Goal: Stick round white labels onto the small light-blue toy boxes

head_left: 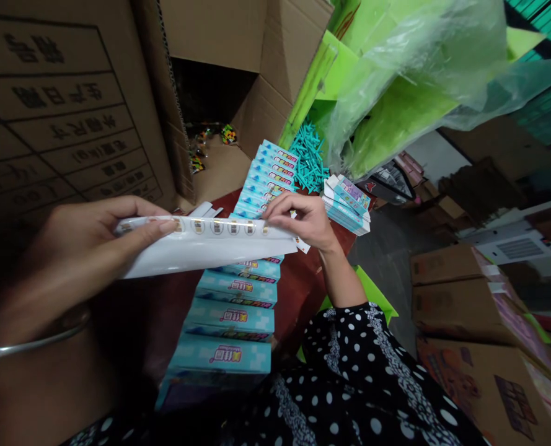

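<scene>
Ok so I'm counting two bare hands (303,222), one glossy white sticker sheet (210,248), one silver metal bangle (38,344), at least eight light-blue rectangular cardboard boxes (222,354) and, lol, dozens of tiny teal sticks (308,158).

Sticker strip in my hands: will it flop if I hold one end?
Probably floppy: the sticker strip looks thin and bends along its upper edge. Likely light, as your right hand just pinches its end. The glossy face might feel slippery.

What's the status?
Left hand gripping sticker strip; right hand pinching its far end. Strip partly covers row of blue boxes.
</scene>
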{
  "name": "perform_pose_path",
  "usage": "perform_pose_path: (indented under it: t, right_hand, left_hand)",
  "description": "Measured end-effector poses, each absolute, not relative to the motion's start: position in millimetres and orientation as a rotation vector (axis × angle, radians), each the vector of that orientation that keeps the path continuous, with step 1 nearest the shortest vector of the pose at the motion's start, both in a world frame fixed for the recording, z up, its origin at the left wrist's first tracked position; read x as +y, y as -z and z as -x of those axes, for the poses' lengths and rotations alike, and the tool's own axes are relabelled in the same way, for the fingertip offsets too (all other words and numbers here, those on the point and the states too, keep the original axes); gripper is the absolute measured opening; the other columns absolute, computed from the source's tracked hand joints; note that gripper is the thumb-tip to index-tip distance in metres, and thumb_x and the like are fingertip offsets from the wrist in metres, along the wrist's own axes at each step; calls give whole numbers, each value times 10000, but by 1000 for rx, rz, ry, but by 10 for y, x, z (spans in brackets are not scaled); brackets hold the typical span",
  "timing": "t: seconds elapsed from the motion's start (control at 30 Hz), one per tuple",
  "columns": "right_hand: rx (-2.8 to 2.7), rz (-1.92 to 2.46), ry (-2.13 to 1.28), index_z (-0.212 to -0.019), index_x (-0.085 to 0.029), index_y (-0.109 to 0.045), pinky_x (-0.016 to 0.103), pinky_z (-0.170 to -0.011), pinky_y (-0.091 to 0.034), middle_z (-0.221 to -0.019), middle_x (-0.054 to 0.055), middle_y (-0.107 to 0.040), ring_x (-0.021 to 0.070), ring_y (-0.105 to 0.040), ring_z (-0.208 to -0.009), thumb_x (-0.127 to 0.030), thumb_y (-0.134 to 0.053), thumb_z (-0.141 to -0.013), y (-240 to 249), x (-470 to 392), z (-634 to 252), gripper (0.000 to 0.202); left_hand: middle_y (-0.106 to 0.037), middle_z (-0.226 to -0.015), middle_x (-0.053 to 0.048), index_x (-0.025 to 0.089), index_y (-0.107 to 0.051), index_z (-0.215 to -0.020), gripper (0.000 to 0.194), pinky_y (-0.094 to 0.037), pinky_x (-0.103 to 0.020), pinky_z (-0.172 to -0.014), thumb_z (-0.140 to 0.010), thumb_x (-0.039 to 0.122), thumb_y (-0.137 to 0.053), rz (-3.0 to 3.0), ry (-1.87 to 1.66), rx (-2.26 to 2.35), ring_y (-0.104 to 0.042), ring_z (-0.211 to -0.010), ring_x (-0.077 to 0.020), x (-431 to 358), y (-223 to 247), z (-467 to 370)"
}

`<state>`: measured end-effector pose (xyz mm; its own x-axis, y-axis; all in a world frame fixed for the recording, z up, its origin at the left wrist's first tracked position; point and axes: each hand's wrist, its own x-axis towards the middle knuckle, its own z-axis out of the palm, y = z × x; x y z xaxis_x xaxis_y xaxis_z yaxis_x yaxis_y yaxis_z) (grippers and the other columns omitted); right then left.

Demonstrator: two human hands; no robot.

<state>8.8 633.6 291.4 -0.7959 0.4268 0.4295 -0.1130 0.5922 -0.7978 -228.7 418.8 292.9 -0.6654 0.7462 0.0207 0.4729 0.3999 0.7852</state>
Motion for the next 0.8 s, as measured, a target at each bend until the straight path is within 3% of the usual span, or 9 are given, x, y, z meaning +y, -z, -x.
perform_pose_path:
  t: [0.1,0.17,0.43,0.8]
  right_hand:
    - [-1959,467,-1045,-855,-246,-765,427,-942,-629,-953,51,-802,223,-747,-953,-681,-785,-933,-2817,6683,2,442]
    - [-1886,570,-973,-879,-234,-750,401,-918,-620,-949,49,-796,214,-731,-936,-671,-814,-897,-2725,7024,105,442]
    - [-2073,741,-949,-757,-196,-711,322,-801,-547,-794,18,-764,177,-669,-778,-352,-855,-779,-2389,7824,423,214]
    - [-2070,718,-933,-792,-194,-685,296,-770,-508,-799,5,-721,163,-637,-779,-431,-824,-843,-2263,7833,407,279]
  left_hand:
    - [-777,-777,-7,256,-822,-859,514,-388,-281,-540,-650,698,-659,-1056,-1125,2358,-618,-648,-208,4190,-2915,2305]
    - [-775,-777,-12,256,-816,-847,504,-386,-285,-542,-649,690,-655,-1061,-1118,2349,-612,-645,-209,4194,-2921,2303]
    - [-791,-807,-15,268,-811,-819,491,-400,-292,-554,-653,696,-638,-1079,-1102,2337,-637,-675,-221,4204,-2925,2306]
    - [-779,-773,-6,257,-823,-853,533,-374,-274,-540,-652,728,-676,-1051,-1109,2314,-623,-676,-211,4204,-2849,2366]
